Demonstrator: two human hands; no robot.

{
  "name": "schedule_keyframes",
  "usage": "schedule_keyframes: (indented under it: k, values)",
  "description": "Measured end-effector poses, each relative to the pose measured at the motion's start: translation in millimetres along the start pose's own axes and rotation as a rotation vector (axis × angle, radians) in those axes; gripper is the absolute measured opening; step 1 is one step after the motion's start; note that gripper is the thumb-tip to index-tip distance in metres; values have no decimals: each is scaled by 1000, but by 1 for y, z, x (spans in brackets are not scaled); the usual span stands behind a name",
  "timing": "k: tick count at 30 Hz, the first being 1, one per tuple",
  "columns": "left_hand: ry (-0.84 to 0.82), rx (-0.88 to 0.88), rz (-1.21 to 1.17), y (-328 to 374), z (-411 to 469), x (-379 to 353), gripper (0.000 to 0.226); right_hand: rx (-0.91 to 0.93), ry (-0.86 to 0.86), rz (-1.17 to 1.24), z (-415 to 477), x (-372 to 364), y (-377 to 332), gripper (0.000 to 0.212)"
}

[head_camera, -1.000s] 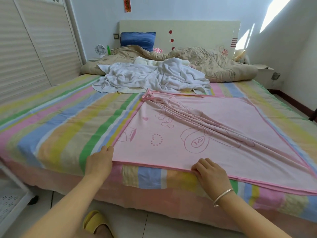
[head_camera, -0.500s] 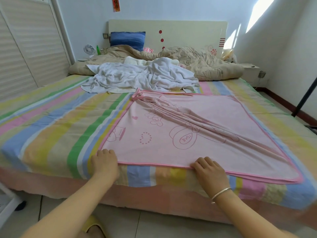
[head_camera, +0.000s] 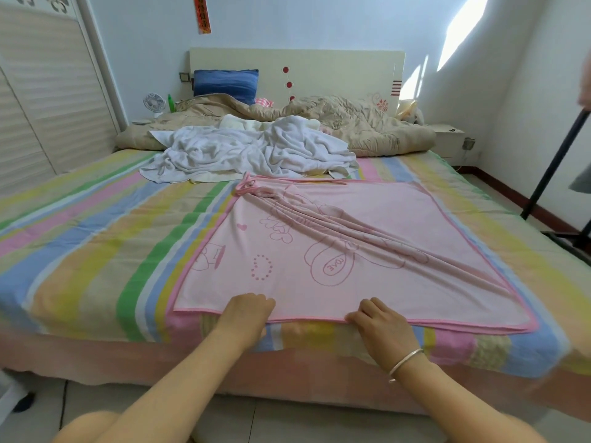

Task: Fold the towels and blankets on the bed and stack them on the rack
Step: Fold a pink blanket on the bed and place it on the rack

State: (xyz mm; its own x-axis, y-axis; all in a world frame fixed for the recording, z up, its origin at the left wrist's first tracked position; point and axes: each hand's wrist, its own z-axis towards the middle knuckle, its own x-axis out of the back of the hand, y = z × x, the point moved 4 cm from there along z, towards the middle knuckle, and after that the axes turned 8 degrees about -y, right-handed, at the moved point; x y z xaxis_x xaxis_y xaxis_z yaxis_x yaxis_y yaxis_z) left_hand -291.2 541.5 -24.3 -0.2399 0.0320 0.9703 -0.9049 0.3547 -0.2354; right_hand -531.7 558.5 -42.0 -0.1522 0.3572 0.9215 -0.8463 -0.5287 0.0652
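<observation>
Bed [head_camera: 96, 251] striped, pink towel [head_camera: 287, 292] on it; L hand [head_camera: 246, 314], R hand [head_camera: 380, 322] fingers [head_camera: 371, 306] grip hem

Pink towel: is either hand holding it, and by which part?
Both. The left hand and the right hand each grip the pink towel by its near hem, curled over the edge, between the two near corners.

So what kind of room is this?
Most likely a bedroom. There is a big bed with a striped sheet, a blue pillow leaning against the headboard, and a rumpled beige quilt at the far end.
</observation>
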Motion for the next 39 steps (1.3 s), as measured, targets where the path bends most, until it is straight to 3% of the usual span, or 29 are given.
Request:
schedule_keyframes:
  k: [3,6,8,12,18,23,29,36,39]
  values:
    - [-190,64,45,1,8,2,26,-19,-45,40,-4,-6,1,39]
    - [-224,93,-49,-4,15,9,25,-39,-30,186,-3,-6,13,12]
    - [-89,130,-235,-7,20,17,21,-107,36,290,5,3,25,23]
    - [295,226,-505,0,43,30,16,-175,104,239,26,12,58,31]
    - [358,268,-645,12,140,27,16,-180,-32,274,66,-13,122,25]
    - [327,258,-616,18,191,32,16,-248,-106,150,77,7,175,22]
    - [284,257,-570,12,216,69,17,-335,-236,70,102,28,191,25]
    - [-12,198,-589,2,212,48,35,-603,-438,181,149,-25,180,59]
    - [-91,180,-657,1,205,33,37,-727,-506,244,162,-44,191,60]
